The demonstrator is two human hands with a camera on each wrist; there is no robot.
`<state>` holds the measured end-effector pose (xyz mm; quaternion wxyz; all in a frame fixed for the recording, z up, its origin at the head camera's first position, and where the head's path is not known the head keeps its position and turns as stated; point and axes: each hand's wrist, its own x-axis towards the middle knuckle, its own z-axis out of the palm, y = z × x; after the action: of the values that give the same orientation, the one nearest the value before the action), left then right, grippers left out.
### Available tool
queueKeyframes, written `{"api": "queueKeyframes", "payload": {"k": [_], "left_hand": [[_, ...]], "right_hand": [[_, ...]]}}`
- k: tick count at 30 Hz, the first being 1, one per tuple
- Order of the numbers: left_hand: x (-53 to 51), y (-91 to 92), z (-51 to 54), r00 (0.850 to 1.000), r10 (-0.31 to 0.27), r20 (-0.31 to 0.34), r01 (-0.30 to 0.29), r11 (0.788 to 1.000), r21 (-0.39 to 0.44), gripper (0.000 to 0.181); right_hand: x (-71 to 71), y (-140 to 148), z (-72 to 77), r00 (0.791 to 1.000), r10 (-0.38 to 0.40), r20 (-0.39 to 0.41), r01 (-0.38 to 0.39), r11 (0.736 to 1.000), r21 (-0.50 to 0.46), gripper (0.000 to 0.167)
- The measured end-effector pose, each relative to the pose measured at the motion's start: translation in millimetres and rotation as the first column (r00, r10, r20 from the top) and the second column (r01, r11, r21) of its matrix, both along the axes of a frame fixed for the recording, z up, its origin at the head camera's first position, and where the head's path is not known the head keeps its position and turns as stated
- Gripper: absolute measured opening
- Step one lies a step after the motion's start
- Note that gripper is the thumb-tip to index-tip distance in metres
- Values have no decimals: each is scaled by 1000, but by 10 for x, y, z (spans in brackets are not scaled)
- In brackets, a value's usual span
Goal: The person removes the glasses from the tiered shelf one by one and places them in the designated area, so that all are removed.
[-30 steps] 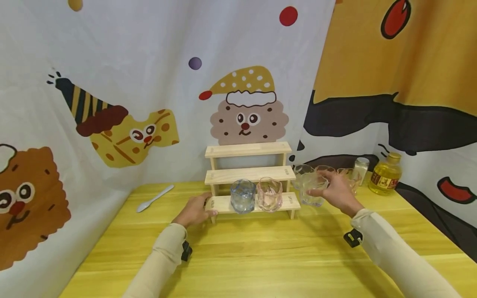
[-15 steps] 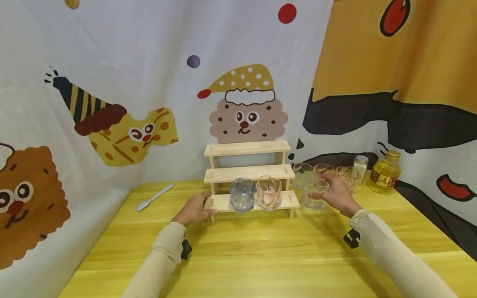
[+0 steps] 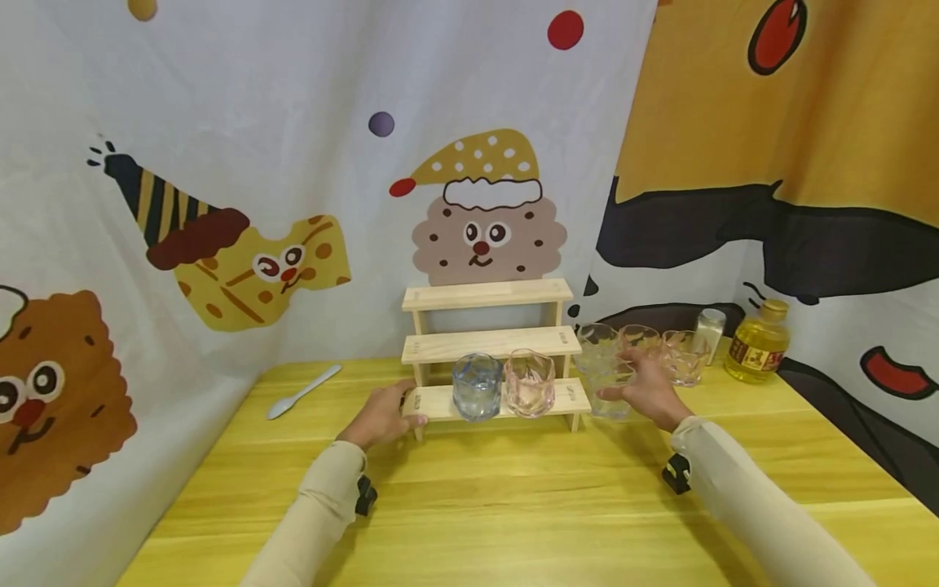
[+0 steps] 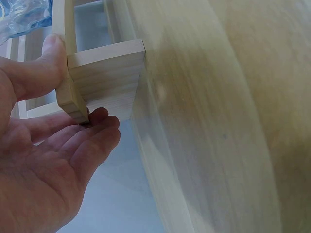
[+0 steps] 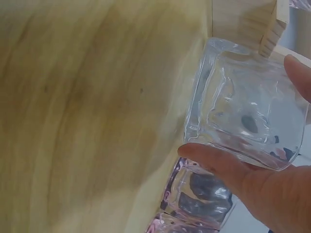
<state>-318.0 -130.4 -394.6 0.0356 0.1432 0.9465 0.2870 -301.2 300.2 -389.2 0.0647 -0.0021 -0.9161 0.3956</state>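
Note:
A three-tier wooden rack (image 3: pixel 484 346) stands by the wall, a blue glass (image 3: pixel 478 387) and a pink glass (image 3: pixel 531 383) on its lowest tier. My left hand (image 3: pixel 381 417) grips the left end of that tier; in the left wrist view the thumb lies over the board (image 4: pixel 73 104) and fingers curl below it. Just right of the rack, my right hand (image 3: pixel 649 390) holds a clear glass (image 3: pixel 609 399). The right wrist view shows thumb and fingers on opposite sides of the clear glass (image 5: pixel 252 107), close to the rack's end (image 5: pixel 243 22).
More glasses stand behind the right hand, among them a pink-tinted one (image 3: pixel 682 359). A lidded jar (image 3: pixel 709 334) and a yellow oil bottle (image 3: pixel 759 346) are at the back right. A pale spoon (image 3: pixel 304 391) lies on the table (image 3: pixel 469 514) at the left.
The right hand has moved slightly left with the clear glass, nearer the rack, uncovering more of the pink-tinted glass behind. The left hand keeps its place on the lowest tier.

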Motion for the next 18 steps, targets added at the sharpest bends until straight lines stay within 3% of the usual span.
{"api": "queueKeyframes", "payload": {"k": [18], "left_hand": [[-7,7,15,1000,13,27,-13,1000,20,68]], "right_hand": [[-78,-31,-40,1000,-5,16,5,999,-37,92]]}}
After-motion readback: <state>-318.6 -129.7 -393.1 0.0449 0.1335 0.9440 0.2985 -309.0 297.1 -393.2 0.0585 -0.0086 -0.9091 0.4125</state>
